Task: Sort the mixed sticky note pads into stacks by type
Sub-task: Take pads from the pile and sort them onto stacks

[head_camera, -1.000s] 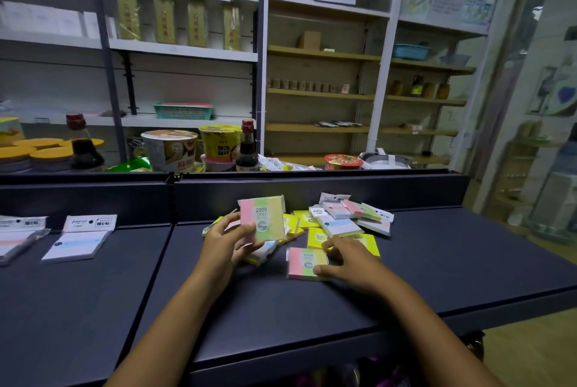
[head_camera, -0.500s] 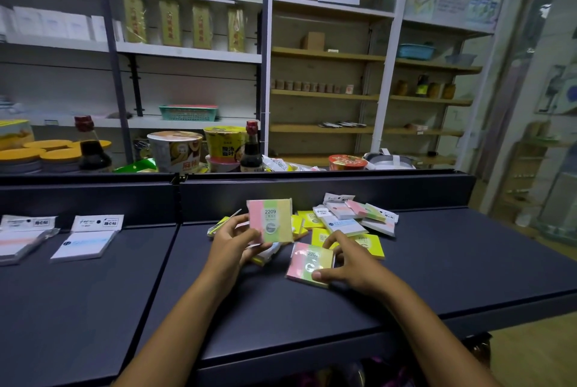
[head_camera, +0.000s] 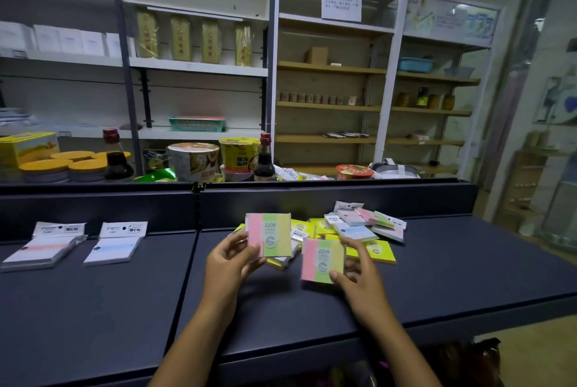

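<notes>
At the far left of the dark shelf top [head_camera: 93, 308] lie two sorted white packaged pads, one pink-banded [head_camera: 40, 249], one blue-banded [head_camera: 114, 247]. Nearer the middle, the left hand [head_camera: 228, 264] grips an upright pink, green and yellow striped pad marked 2209 [head_camera: 269, 235]. Beside it, the right hand [head_camera: 359, 277] pinches a matching striped pad [head_camera: 323, 260], which a second ago lay flat and is now lifted and tilted. That suggests the pair will be stacked together. Behind, the mixed heap of yellow and white pads [head_camera: 359, 227] awaits sorting.

two striped pads [head_camera: 268, 235], two sauce bottles [head_camera: 116, 157], four yellow packets [head_camera: 181, 39]
</notes>
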Demonstrator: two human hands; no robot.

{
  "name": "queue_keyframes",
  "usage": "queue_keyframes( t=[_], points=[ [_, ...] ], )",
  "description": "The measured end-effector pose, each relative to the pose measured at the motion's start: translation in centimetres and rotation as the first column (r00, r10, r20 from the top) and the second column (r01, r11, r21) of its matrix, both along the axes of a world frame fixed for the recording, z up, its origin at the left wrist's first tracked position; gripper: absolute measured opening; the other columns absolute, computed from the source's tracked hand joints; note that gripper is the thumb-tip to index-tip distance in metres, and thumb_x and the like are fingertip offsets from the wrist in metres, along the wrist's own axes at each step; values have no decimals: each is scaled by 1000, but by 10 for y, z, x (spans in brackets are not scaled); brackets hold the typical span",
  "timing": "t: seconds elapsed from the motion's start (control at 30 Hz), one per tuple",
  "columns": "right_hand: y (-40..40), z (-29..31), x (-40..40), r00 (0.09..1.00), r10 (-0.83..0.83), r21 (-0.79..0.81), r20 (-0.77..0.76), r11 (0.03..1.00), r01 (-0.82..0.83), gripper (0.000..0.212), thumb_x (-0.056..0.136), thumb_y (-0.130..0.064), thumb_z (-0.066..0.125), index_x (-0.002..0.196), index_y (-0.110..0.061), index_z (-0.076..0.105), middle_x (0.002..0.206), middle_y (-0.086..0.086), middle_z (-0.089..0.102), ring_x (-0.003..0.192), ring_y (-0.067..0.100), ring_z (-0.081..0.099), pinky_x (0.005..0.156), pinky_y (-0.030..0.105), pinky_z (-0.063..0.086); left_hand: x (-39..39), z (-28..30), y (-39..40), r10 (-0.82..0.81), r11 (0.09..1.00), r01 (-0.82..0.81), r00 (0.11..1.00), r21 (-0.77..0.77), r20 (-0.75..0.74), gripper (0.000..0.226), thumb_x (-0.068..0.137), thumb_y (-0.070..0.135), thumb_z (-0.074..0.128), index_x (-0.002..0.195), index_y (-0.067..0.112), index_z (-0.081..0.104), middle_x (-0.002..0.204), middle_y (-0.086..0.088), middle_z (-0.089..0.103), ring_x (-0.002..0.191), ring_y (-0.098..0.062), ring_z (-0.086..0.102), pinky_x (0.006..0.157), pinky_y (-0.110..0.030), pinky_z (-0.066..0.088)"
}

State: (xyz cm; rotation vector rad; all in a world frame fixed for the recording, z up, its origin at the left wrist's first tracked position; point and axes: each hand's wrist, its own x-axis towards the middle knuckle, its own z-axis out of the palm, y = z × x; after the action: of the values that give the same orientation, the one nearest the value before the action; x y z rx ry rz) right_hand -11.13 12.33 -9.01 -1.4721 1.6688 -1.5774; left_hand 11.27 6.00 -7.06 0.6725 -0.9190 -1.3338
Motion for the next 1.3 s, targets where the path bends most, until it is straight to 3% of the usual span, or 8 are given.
queue_keyframes(
  t=[0.07, 0.17, 0.3, 0.4, 0.63, 0.9, 1.03, 1.3],
  points=[
    [7, 2, 14, 997, -23, -62, 77, 998, 28, 62, 84, 5, 69, 124, -39, 54, 99, 11, 66, 88, 18, 68, 79, 33, 58, 21, 0, 9, 34, 999, -35, 999, -5, -26, 22, 85, -6, 66, 103, 6, 66, 95, -12, 76, 83, -21, 75, 64, -24, 59],
    [18, 4, 44, 986, -16, -142, 168, 989, 40, 57, 84, 9, 67, 116, -37, 58, 100, 2, 71, 90, 9, 70, 72, 19, 56, 59, 1, 24, 98, 995, -98, 994, -15, -41, 22, 86, -4, 66, 104, 8, 66, 95, -9, 76, 84, -19, 74, 65, -23, 59],
    [26, 10, 90, 978, 48, -174, 204, 985, -12, 49, 86, 8, 67, 113, -33, 62, 100, 2, 72, 91, 11, 71, 79, 30, 57, 110, 5, 43, 185, 982, -185, 983, -35, 4, 22, 86, -2, 67, 104, 11, 67, 98, -9, 76, 88, -21, 74, 67, -23, 59],
    [26, 16, 123, 977, 106, -217, 187, 974, -64, 42, 87, 8, 66, 108, -29, 65, 99, 7, 71, 92, 20, 70, 79, 35, 59, 148, 7, 53, 232, 972, -231, 972, -34, 30, 22, 86, -2, 68, 105, 10, 66, 102, -11, 74, 91, -23, 74, 68, -24, 60],
    [25, 20, 194, 963, 211, -251, 165, 954, -166, 38, 88, 5, 67, 105, -29, 68, 106, 8, 69, 98, 20, 67, 70, 21, 58, 229, 3, 71, 320, 947, -318, 945, -39, 72, 27, 85, -1, 69, 112, 5, 65, 104, -14, 74, 88, -23, 74, 67, -23, 59],
    [11, 19, 262, 941, 308, -245, 138, 932, -269, 44, 89, 1, 68, 102, -40, 67, 108, 7, 70, 104, 21, 67, 82, 37, 60, 301, 3, 77, 418, 908, -415, 901, -51, 111, 29, 86, 0, 69, 114, 3, 63, 104, -13, 73, 92, -26, 73, 66, -23, 59],
    [-7, 23, 281, 925, 351, -248, 149, 918, -309, 41, 89, 0, 68, 102, -39, 68, 106, 7, 70, 96, 16, 69, 71, 24, 58, 318, 4, 69, 453, 892, -451, 885, -43, 105, 30, 86, -1, 69, 114, 4, 63, 104, -13, 73, 93, -26, 73, 66, -22, 59],
    [-65, 42, 316, 871, 473, -273, 133, 862, -426, 38, 89, 3, 67, 104, -32, 68, 104, 7, 71, 95, 18, 70, 71, 22, 58, 345, 10, 30, 534, 845, -531, 841, -57, 87, 24, 84, 0, 71, 105, 11, 66, 98, -8, 75, 86, -21, 74, 66, -22, 59]
  ],
)
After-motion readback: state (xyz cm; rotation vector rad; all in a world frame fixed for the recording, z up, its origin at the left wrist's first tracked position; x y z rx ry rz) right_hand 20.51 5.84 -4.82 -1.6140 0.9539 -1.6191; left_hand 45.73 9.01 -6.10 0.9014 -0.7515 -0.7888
